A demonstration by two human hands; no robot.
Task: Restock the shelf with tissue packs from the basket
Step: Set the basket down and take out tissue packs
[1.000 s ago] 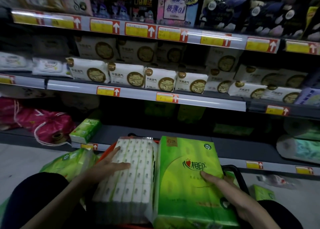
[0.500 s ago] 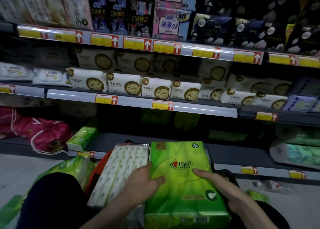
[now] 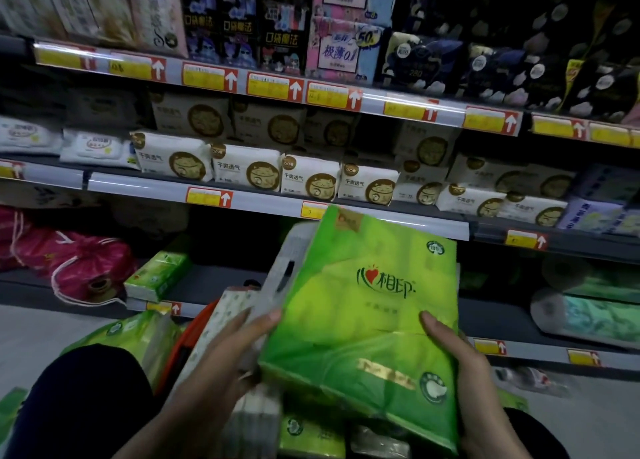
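Note:
A large green tissue pack (image 3: 367, 320) with red and dark lettering is lifted in front of me, tilted toward the shelves. My left hand (image 3: 225, 358) grips its left edge and my right hand (image 3: 460, 365) grips its right side. Beneath it sits the basket with an orange rim (image 3: 180, 351), holding a white patterned tissue pack (image 3: 221, 323) and more green packs (image 3: 308, 438). The bottom shelf (image 3: 214, 285) behind the pack is dark, with one small green tissue pack (image 3: 157, 275) lying on it.
A pink drawstring bag (image 3: 83, 268) lies at the bottom shelf's left. Green and white rolls (image 3: 595, 313) lie at its right. White packs with a cat logo (image 3: 308, 178) fill the middle shelf. Another green pack (image 3: 131, 337) lies on the floor at left.
My left hand moved from the white pack to the green pack's left edge. Both hands then lifted the green pack up out of the basket, toward the shelves.

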